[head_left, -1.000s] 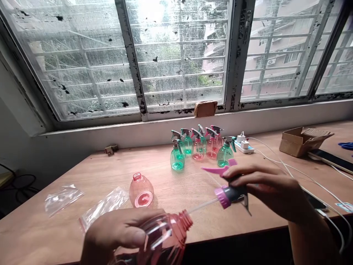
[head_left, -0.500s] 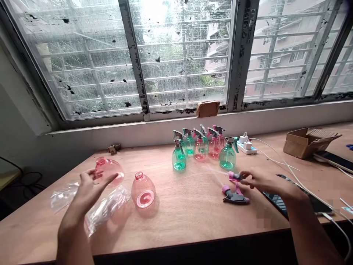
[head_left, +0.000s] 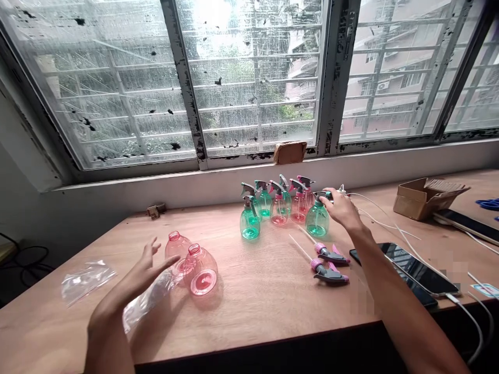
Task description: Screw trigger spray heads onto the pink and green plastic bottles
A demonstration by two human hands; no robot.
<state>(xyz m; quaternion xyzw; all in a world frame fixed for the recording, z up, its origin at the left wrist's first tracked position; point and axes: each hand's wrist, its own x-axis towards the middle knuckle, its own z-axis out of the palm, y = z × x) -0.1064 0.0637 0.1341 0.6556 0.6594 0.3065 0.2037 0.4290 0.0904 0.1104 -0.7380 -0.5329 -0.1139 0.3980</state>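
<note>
My left hand (head_left: 150, 270) is open, fingers spread, beside a clear pink bottle (head_left: 173, 248) without a top. A second topless pink bottle (head_left: 204, 275) stands upright in front of it, partly covering it. My right hand (head_left: 341, 208) reaches to the back and grips the head of a green spray bottle (head_left: 317, 221); its fingertips are partly hidden. Two pink-and-grey spray heads with thin tubes, one farther back (head_left: 331, 254) and one nearer (head_left: 329, 272), lie on the table below my right arm.
Several green and pink spray bottles (head_left: 278, 208) stand against the wall. Plastic bags (head_left: 88, 280) lie at the left. Phones (head_left: 417, 270), charging cables, a power strip and an open cardboard box (head_left: 427, 200) are at the right. The table's front edge runs below.
The pink bottle in my left hand was set down behind the other one and let go. My right hand left a spray head on the table and moved back to the green spray bottle.
</note>
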